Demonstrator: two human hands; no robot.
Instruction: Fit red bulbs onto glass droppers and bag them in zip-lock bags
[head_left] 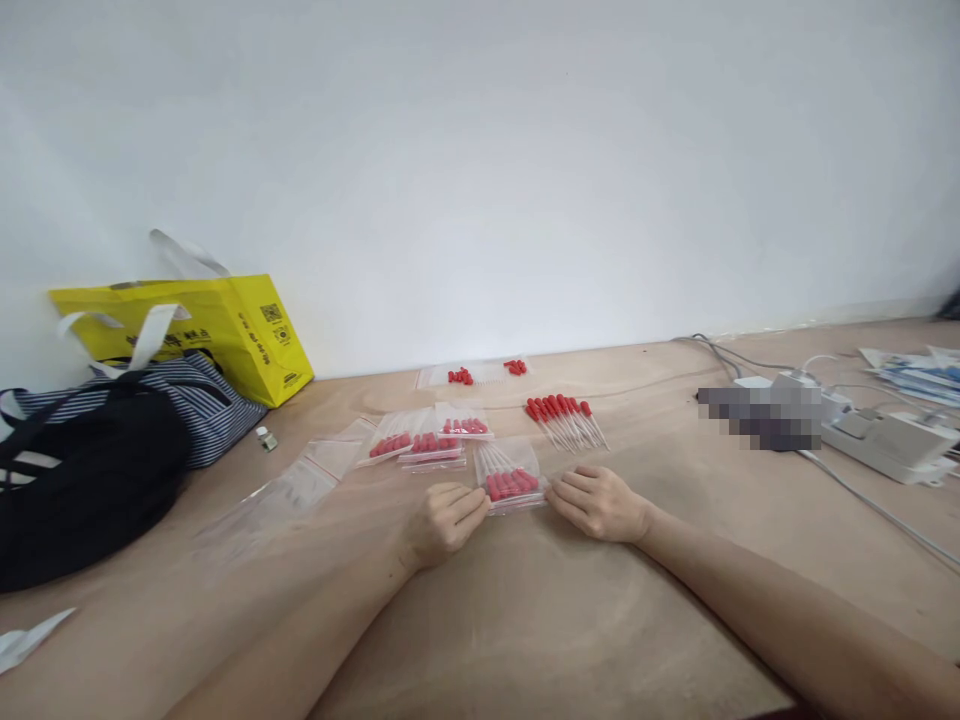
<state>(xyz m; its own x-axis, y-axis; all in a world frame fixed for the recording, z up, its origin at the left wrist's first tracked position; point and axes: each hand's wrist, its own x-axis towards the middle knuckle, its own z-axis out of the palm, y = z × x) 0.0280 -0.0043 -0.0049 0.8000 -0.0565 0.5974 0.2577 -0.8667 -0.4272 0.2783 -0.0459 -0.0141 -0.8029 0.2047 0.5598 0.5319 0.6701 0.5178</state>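
Note:
A clear zip bag (512, 483) with several red-tipped white sticks lies in front of me, its red tips toward me. My left hand (451, 520) pinches the bag's near left corner, fingers closed. At the near right corner, my right hand (592, 502) has its fingers pressed together on the bag's edge. Behind my right hand is a loose bunch of red-tipped sticks (566, 420). Filled bags (433, 447) overlap to the left of the held one. Flat clear bags (289, 495) are spread farther left.
More red-tipped sticks in clear bags (472, 375) lie by the wall. At left are a yellow bag (262, 335), a striped bag (206, 400), a black cap (112, 490) and a tiny bottle (266, 438). Power strips (885, 450), cables and blurred dark item stand right.

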